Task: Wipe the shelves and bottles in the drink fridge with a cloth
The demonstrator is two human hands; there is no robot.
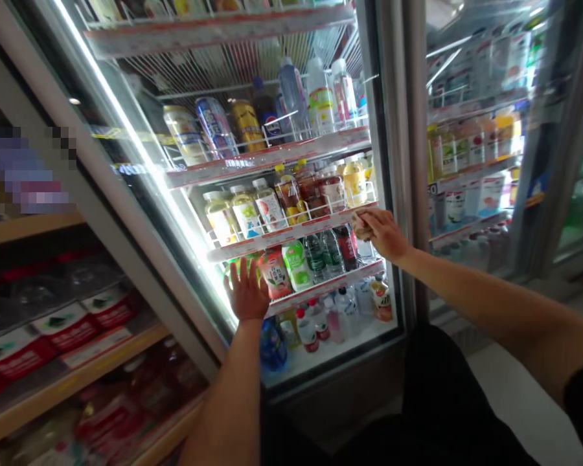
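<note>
A lit drinks fridge stands in front of me, its glass door (140,162) shut over wire shelves of bottles and cans. My left hand (247,292) lies flat on the glass with its fingers spread, over the green and red bottles (286,268) of the third shelf. My right hand (383,234) is closed on a small crumpled beige thing (361,226), perhaps a cloth or tissue, held against the glass near the door's right edge. It sits level with the shelf rail (291,234) under the yellow juice bottles.
A second glass-door fridge (471,155) with cartons and bottles stands to the right. On the left are wooden shelves (72,382) with red and white packs. The fridge's lowest shelf holds small bottles (315,323). Pale floor (515,395) shows at the lower right.
</note>
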